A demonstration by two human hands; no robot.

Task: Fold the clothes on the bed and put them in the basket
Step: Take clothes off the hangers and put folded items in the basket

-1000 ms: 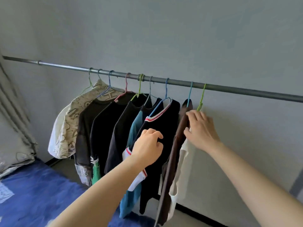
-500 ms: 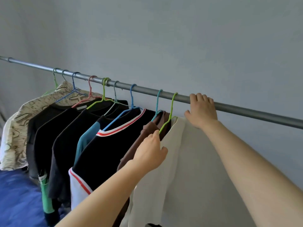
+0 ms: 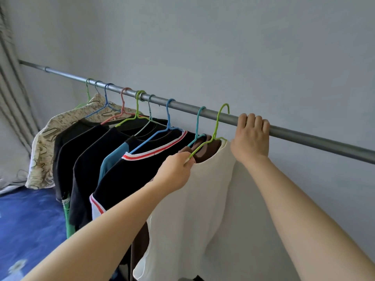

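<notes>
Fingers (image 3: 187, 162) of left hand (image 3: 174, 171) pinch green hanger (image 3: 218, 122); right hand (image 3: 251, 138) clasps rail (image 3: 304, 138), fingertips hidden.

Soft, even daylight, no glare; my white shirt (image 3: 192, 199) reads bright, not blown out. Wall (image 3: 263, 47) flat grey-blue, shadows v. faint. Wide-angle lens bows the rail (image 3: 304, 136); curtain (image 3: 12, 98) at left edge is smeared

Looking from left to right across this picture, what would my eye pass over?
Curtain → patterned shirt → black shirt with striped collar → left hand pinching the green hanger → white shirt → right hand gripping the rail.
</notes>
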